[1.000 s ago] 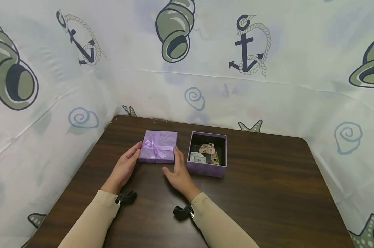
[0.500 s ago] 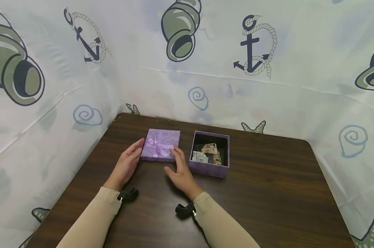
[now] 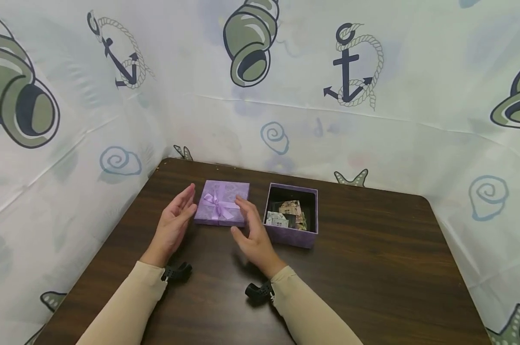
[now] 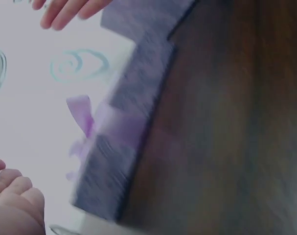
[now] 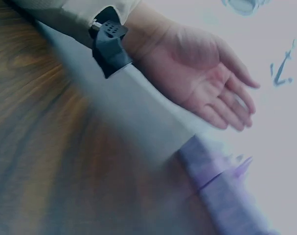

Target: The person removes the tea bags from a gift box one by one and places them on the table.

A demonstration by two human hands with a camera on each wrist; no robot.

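Note:
A purple gift box lid (image 3: 225,191) with a satin bow lies flat on the table in the head view. To its right stands the open gift box (image 3: 288,235), dark inside, holding several small printed paper pieces (image 3: 290,207). My left hand (image 3: 169,230) hovers just left of the lid, fingers extended and palm facing inward. My right hand (image 3: 257,235) is raised at the lid's right front corner, thumb spread, its fingers overlapping the lid in this view. Neither hand grips anything. In the right wrist view the left hand (image 5: 192,68) shows its palm beside the lid (image 5: 212,181).
The brown wooden table (image 3: 372,268) reaches back to a pale curtain (image 3: 398,148) printed with shells, anchors and starfish. Black wrist cameras are strapped over both sleeves, the left one (image 3: 177,272) and the right one (image 3: 259,291).
Both hands have come away from the lid's sides, which they were touching a second ago. The right hand has lifted slightly. Lid and box stay in place on the table.

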